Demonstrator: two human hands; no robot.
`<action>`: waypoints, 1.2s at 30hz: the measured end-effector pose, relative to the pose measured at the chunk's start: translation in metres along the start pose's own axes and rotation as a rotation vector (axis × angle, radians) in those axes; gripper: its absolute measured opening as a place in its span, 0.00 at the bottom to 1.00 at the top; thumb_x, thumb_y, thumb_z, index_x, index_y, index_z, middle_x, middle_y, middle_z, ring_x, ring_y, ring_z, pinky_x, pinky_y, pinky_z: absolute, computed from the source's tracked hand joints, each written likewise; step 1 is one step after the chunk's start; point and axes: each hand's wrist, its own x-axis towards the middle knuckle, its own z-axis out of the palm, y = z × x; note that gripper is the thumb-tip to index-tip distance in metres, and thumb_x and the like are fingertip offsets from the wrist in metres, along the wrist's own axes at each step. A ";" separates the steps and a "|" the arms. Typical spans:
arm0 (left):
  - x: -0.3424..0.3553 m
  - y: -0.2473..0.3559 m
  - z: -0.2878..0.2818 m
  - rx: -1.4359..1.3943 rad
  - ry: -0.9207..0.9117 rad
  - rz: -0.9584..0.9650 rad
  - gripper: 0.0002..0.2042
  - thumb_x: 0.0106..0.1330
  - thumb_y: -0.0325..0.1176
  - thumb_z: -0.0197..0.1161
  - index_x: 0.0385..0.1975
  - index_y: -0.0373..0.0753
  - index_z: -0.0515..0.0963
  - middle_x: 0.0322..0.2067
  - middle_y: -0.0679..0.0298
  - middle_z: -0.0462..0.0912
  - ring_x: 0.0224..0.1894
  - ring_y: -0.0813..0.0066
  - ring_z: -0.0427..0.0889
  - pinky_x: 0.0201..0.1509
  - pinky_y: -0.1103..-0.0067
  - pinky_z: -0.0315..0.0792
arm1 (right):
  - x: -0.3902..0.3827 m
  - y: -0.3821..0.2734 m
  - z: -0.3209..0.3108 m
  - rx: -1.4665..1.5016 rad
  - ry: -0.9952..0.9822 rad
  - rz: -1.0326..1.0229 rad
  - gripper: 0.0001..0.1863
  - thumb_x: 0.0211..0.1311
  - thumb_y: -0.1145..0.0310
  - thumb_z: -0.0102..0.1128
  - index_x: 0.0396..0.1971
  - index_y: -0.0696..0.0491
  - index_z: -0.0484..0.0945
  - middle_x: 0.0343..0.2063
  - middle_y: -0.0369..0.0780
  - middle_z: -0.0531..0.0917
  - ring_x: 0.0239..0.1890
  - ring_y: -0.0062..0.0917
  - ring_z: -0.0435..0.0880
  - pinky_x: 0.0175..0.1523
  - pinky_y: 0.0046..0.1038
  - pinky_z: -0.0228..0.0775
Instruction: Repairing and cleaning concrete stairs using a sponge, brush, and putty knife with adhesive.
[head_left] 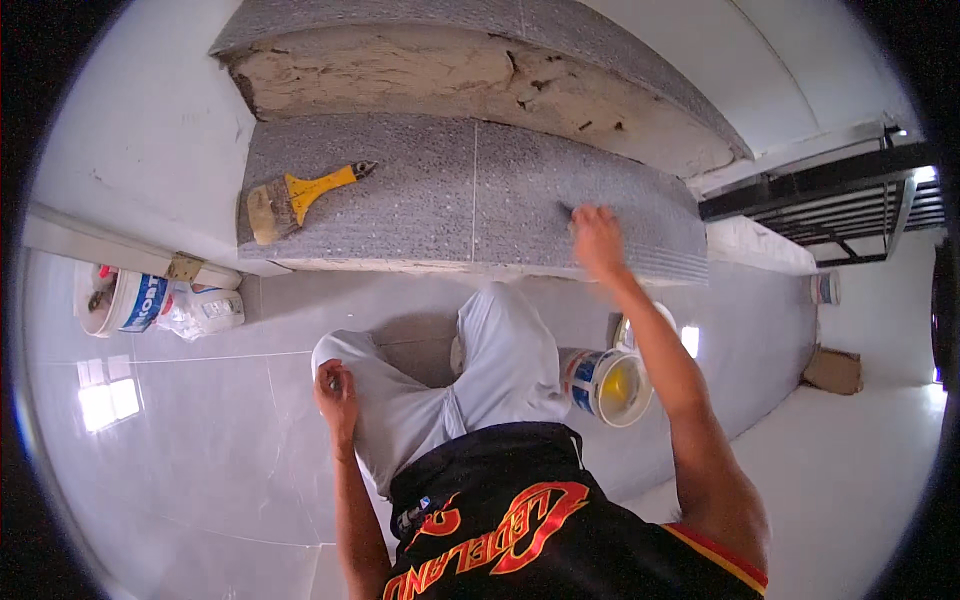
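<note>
The left hand [337, 392] rests against the knee of the pale trousers [510, 350]; farther out, the right hand [598, 245] reaches over the step [420, 200], grey and speckled. A small dark piece [565, 210] there looks blurred. Left fingers curl, contents unclear; right fingers bunch together, pinching that piece.

We are seeing a wide, yellow-handled brush [298, 198] lying on a grey, speckled stone step [420, 205]. Below, a glossy grey tiled floor [200, 420] is carrying a white-and-blue plastic bucket [138, 300] at left, an open white plastic bucket [592, 385] at right and a brown cardboard box [833, 370] farther right.
</note>
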 end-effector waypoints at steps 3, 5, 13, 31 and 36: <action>-0.001 0.004 -0.003 0.079 0.006 0.029 0.06 0.59 0.26 0.54 0.34 0.34 0.71 0.29 0.65 0.74 0.34 0.78 0.72 0.40 0.81 0.68 | 0.043 0.054 -0.009 -0.012 -0.075 0.157 0.11 0.43 0.74 0.53 0.31 0.56 0.75 0.35 0.43 0.75 0.39 0.38 0.74 0.42 0.37 0.67; 0.001 0.000 -0.006 0.136 0.036 0.037 0.06 0.59 0.27 0.54 0.34 0.34 0.72 0.29 0.64 0.74 0.35 0.78 0.72 0.40 0.80 0.68 | 0.047 0.037 -0.015 -0.017 -0.023 0.117 0.10 0.44 0.74 0.52 0.30 0.56 0.75 0.34 0.43 0.75 0.38 0.38 0.75 0.40 0.37 0.69; -0.002 0.010 0.001 0.110 0.045 0.063 0.06 0.56 0.26 0.55 0.32 0.34 0.72 0.26 0.61 0.76 0.31 0.75 0.75 0.39 0.79 0.69 | 0.067 0.010 -0.007 -0.010 0.042 0.006 0.10 0.46 0.73 0.52 0.31 0.54 0.75 0.35 0.42 0.75 0.40 0.37 0.74 0.41 0.36 0.70; 0.003 0.001 0.003 0.096 0.018 0.055 0.06 0.56 0.27 0.55 0.32 0.34 0.73 0.26 0.64 0.76 0.31 0.78 0.74 0.36 0.81 0.70 | -0.149 0.024 0.025 2.472 0.372 1.233 0.09 0.53 0.66 0.60 0.33 0.50 0.73 0.27 0.33 0.77 0.28 0.21 0.75 0.29 0.23 0.68; 0.004 -0.014 -0.003 0.065 -0.009 0.155 0.07 0.56 0.28 0.56 0.32 0.33 0.72 0.29 0.63 0.76 0.32 0.77 0.74 0.37 0.81 0.70 | -0.124 -0.012 0.039 2.531 0.449 1.326 0.10 0.51 0.63 0.63 0.28 0.51 0.72 0.24 0.34 0.76 0.25 0.21 0.74 0.29 0.24 0.69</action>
